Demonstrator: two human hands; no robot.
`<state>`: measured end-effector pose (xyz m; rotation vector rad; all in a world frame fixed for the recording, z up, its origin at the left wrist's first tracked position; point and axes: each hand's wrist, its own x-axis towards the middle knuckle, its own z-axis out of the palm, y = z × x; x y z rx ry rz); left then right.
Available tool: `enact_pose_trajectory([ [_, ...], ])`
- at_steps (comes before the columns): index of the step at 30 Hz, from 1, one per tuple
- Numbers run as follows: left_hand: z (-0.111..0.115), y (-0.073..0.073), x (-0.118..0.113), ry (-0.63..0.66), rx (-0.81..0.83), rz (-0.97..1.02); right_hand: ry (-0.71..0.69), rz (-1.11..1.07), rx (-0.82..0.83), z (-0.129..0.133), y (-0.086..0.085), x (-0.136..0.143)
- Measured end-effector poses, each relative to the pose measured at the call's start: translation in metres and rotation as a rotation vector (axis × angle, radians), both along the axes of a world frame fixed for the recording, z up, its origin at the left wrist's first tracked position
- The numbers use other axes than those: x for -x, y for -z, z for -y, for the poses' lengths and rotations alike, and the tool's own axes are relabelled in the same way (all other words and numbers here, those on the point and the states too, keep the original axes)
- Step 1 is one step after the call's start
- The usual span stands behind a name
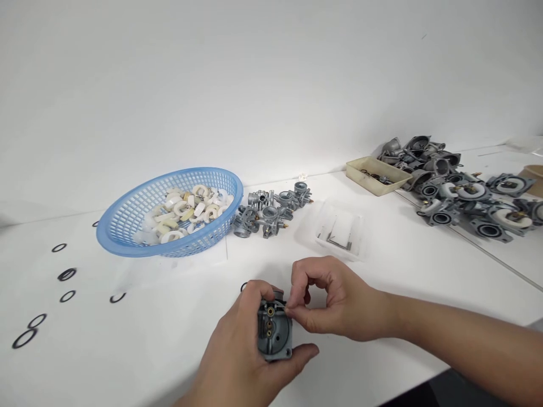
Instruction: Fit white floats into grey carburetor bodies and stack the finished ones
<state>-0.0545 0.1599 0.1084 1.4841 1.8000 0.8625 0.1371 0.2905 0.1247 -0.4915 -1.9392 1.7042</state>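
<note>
My left hand (244, 345) is wrapped round a grey metal carburetor body (278, 339), its open bowl side facing up with small brass jets inside. Thumb and fingers grip it from the left and the near side. At its upper right edge, my right hand (335, 302) pinches a thin metal pin (280, 306), mostly hidden by the fingertips. The pin's visible end lies across the carburetor, close to a brass jet. Behind my right hand stands a clear plastic tray (358, 240) with thin metal pins in it.
A blue basket (106, 240) holds many white floats (199, 209). Several carburetors (271, 213) stand beside it, and more are heaped (441, 175) at the right near a cream tray (356, 178). Black rubber rings (68, 275) lie scattered on the left of the white table (161, 328).
</note>
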Motion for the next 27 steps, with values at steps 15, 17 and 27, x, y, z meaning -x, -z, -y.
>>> enact_pose_trajectory([
  [15, -0.001, 0.018, 0.003, 0.008, -0.034, -0.051, 0.058, -0.004, -0.038, 0.003, 0.007, 0.003],
  [17, -0.001, 0.012, 0.002, -0.008, -0.015, -0.043, 0.055, -0.002, -0.061, 0.004, 0.008, 0.002],
  [27, -0.004, -0.002, 0.008, 0.073, 0.072, -0.132, 0.057, 0.012, -0.104, 0.003, 0.007, 0.003],
])
